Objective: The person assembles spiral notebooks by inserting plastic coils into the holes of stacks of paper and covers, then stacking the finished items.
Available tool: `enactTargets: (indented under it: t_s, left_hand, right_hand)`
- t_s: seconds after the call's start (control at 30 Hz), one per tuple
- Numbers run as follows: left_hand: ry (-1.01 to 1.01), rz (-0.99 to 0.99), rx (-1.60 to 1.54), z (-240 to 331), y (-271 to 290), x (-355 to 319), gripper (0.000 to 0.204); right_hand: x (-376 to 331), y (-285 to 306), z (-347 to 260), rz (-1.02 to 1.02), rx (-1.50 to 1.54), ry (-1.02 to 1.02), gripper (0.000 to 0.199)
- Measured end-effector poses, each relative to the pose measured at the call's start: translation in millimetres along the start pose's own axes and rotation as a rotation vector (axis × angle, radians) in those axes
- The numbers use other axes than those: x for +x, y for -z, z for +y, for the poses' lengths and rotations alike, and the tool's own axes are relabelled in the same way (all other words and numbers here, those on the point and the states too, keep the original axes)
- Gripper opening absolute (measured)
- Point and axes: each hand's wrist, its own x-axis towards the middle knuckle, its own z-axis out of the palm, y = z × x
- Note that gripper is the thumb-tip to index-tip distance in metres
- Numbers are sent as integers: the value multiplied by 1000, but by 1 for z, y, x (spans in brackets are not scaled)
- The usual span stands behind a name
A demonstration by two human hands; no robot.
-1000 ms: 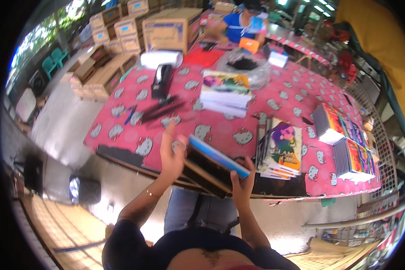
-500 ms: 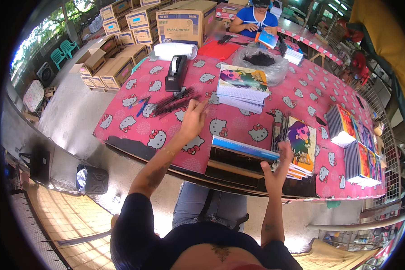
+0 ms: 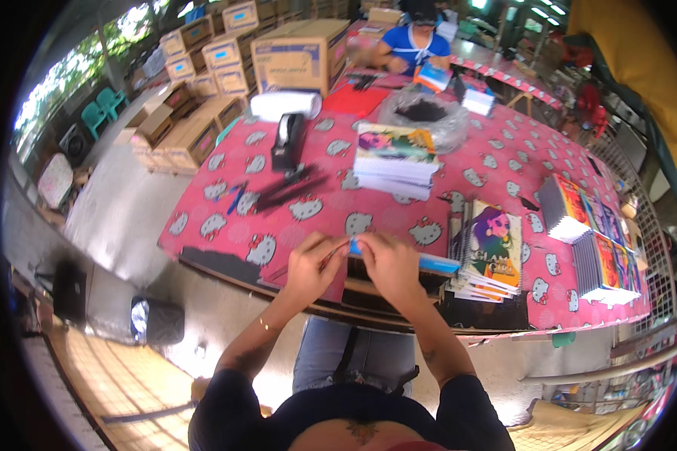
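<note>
My left hand (image 3: pixel 314 264) and my right hand (image 3: pixel 389 263) meet over the left end of a blue-edged notebook (image 3: pixel 438 263), which rests on a dark wooden stand (image 3: pixel 368 293) at the table's front edge. The fingers of my left hand are pinched around a thin black spiral coil, mostly hidden, with a faint strand showing at its left. My right hand is closed on the notebook's corner, thumb toward the left hand. Further left, several black spiral coils (image 3: pixel 292 188) lie in a loose pile. Right of the stand is a stack of coil-bound notebooks (image 3: pixel 495 244) with illustrated covers.
A tape dispenser (image 3: pixel 287 143), a white roll (image 3: pixel 284 106) and a notebook stack (image 3: pixel 395 161) stand farther back. A plastic bag of black coils (image 3: pixel 425 113) lies behind them. More notebooks (image 3: pixel 596 248) are at right. Across the table sits a person in blue (image 3: pixel 415 49); cartons (image 3: pixel 301 60) are at left.
My left hand has come down from beside the coil pile to the notebook's left end. My right hand has moved left from the notebook's right end and closed on its corner.
</note>
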Motion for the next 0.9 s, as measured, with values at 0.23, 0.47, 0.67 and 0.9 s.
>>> enactTargets:
  t_s: [0.23, 0.47, 0.67, 0.9]
  left_hand:
    - [45, 22, 35, 2, -4, -5, 21]
    - [-3, 11, -39, 0, -5, 4, 19]
    - [18, -79, 55, -6, -2, 11, 17]
    - [50, -494, 10, -13, 19, 30, 19]
  right_hand:
    - [0, -7, 4, 30, -24, 34, 7]
    - [-3, -8, 2, 91, -28, 60, 6]
    - [-4, -9, 3, 71, -39, 78, 9]
    - [-5, 5, 7, -27, 43, 93, 13]
